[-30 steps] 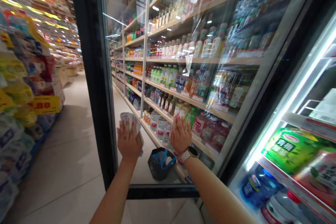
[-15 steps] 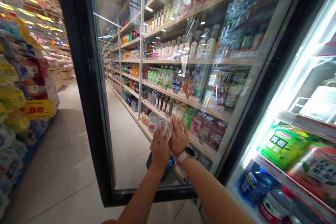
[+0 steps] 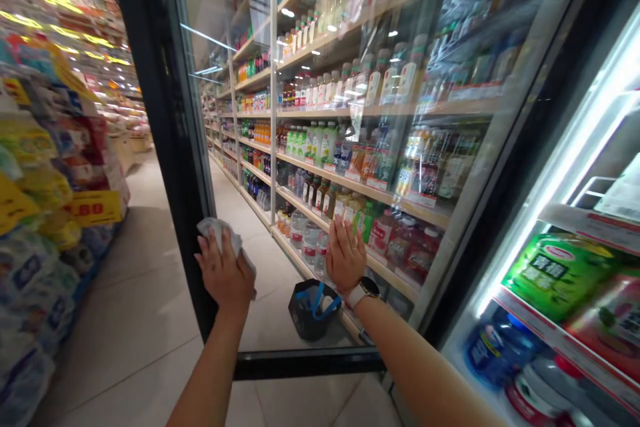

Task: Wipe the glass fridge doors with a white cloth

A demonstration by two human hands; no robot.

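In the head view, a glass door (image 3: 310, 365) with a black frame stands swung out in front of me. My left hand (image 3: 227, 277) presses a crumpled greyish-white cloth (image 3: 221, 225) against the lower left of the pane, beside the frame's left upright. The cloth shows above the fingertips and along the hand's right side. My right hand (image 3: 346, 257), with a watch (image 3: 369, 287) on the wrist, lies flat on the glass with nothing visible in it. Its fingers point up.
Through the glass, a dark bucket (image 3: 313, 320) with blue straps stands on the floor before shelves of bottled drinks (image 3: 325, 143). A lit cooler with drinks, including a green pack (image 3: 555, 273), is at right. Stacked packages (image 3: 40, 260) stand at left.
My left hand has slid left with the cloth, from beside the right hand to the frame's left upright. The right hand stays on the glass. The bucket shows more fully.
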